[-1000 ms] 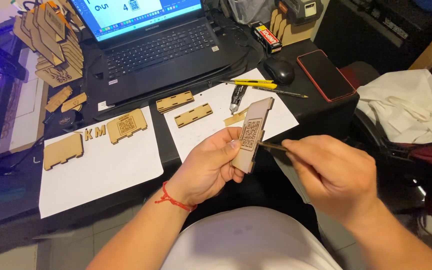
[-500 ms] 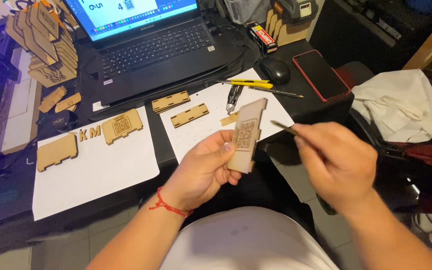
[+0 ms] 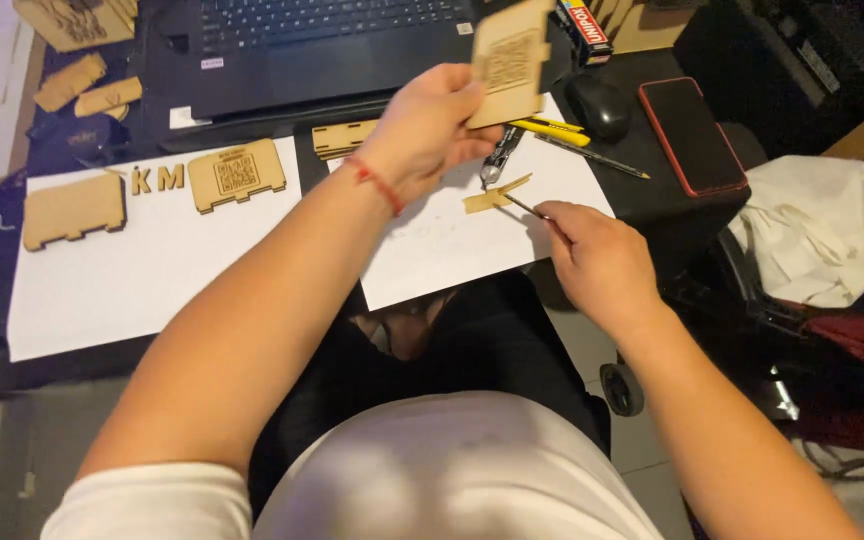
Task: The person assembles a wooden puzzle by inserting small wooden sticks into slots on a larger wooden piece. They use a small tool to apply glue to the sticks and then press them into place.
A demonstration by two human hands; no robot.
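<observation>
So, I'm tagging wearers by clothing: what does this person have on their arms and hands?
Both forearms are bare. The left hand has a thin red string bracelet at the wrist; the right hand wears nothing. A short white sleeve covers the left upper arm.

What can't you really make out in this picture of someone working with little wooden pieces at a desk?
- Laptop, head view: the screen is cut off by the top edge.
- Wooden panel in the left hand: its top runs out of frame and its engraving is blurred.
- Thin tool in the right hand: most of it is hidden in the fist.
- Wooden pieces, top left: cut by the edge.
</observation>
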